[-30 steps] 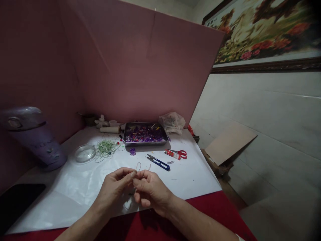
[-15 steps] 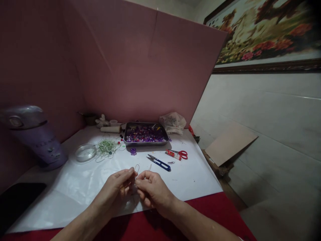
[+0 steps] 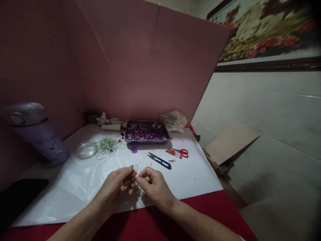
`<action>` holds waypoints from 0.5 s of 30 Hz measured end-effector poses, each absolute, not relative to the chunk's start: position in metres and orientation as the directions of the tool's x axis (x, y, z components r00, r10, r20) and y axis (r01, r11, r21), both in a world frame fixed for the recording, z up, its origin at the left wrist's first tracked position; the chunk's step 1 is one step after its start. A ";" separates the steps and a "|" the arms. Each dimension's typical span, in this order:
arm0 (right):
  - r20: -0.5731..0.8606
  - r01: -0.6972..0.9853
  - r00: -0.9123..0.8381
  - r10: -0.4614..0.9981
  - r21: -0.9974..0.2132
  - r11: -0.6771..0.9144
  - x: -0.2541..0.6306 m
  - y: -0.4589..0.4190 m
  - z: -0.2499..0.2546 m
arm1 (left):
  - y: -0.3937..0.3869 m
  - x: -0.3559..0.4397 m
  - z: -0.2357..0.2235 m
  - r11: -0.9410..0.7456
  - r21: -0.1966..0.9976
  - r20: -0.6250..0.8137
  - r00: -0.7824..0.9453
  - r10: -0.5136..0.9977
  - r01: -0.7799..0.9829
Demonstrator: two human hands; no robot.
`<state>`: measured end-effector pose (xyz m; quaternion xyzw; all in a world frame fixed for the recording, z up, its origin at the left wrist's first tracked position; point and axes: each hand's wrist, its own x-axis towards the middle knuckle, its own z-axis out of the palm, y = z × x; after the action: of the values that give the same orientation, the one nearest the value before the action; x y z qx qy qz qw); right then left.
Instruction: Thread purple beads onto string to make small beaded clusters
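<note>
Was pretty dim in there: white sheet [image 3: 82, 187] over red cloth [image 3: 219, 207], pink panel [image 3: 142, 70] behind, framed picture [image 3: 265, 33] on pale wall [image 3: 281, 107]. Left hand [image 3: 117, 182] and right hand [image 3: 156, 187] pinched thin cord [image 3: 134, 174] above the sheet.

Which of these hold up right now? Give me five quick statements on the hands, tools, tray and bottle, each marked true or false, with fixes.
1. The left hand and right hand hold thin cord between them. True.
2. The right hand is gripping the blue snips. False: they lie on the white sheet, beyond the hands.
3. The red-handled scissors lie to the right of the blue snips. True.
4. The metal tray is filled with green cord. False: it holds mostly purple beads; a green tangle lies on the sheet left of it.
5. The purple bottle is at the picture's right edge. False: it is on the left side.
</note>
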<state>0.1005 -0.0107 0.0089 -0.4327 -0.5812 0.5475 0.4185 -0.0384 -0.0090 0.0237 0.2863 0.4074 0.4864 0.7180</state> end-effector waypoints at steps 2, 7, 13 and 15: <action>0.056 0.075 -0.253 0.966 -0.994 0.077 0.102 -0.011 0.008 | -0.009 -0.038 0.025 0.363 0.812 -0.305 0.198 0.932 -0.457; 0.137 0.171 -0.172 0.975 -0.971 0.167 0.106 -0.009 0.011 | -0.007 -0.039 0.023 0.353 0.808 -0.265 0.244 0.933 -0.472; 0.174 0.207 -0.175 0.969 -0.956 0.209 0.109 -0.010 0.012 | -0.007 -0.042 0.018 0.337 0.843 -0.260 0.230 0.938 -0.419; 0.199 0.245 -0.170 0.965 -0.940 0.237 0.110 -0.011 0.013 | -0.007 -0.042 0.017 0.343 0.840 -0.267 0.230 0.936 -0.419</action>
<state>0.1100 -0.0106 0.0131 -0.4663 -0.6486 0.4051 0.4446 -0.0419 -0.0071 0.0168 0.3223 0.4005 0.4739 0.7150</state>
